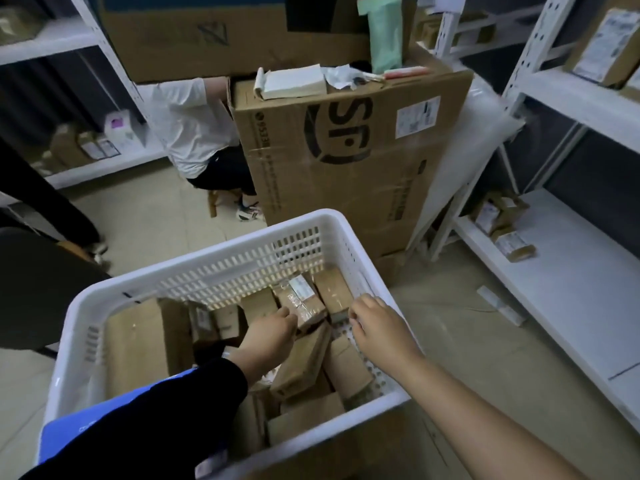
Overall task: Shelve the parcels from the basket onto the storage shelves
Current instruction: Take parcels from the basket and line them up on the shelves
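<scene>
A white plastic basket point(194, 268) stands in front of me, filled with several brown cardboard parcels point(301, 362). My left hand point(270, 332) reaches down into it and grips a small taped parcel with a white label point(304, 299) near the far wall. My right hand point(375, 323) hovers over the basket's right side with its fingers curled, beside a brown parcel point(334, 289); whether it touches that parcel is unclear. White storage shelves point(561, 306) stand to the right, with a few parcels point(502, 220) on the low shelf.
A large upright cardboard box point(346, 161) stands just behind the basket. A person in a white shirt point(194, 133) sits beyond it. Another person's dark legs point(45, 202) are at the left. More shelves point(69, 39) with parcels line the left wall. Bare floor point(467, 341) lies right of the basket.
</scene>
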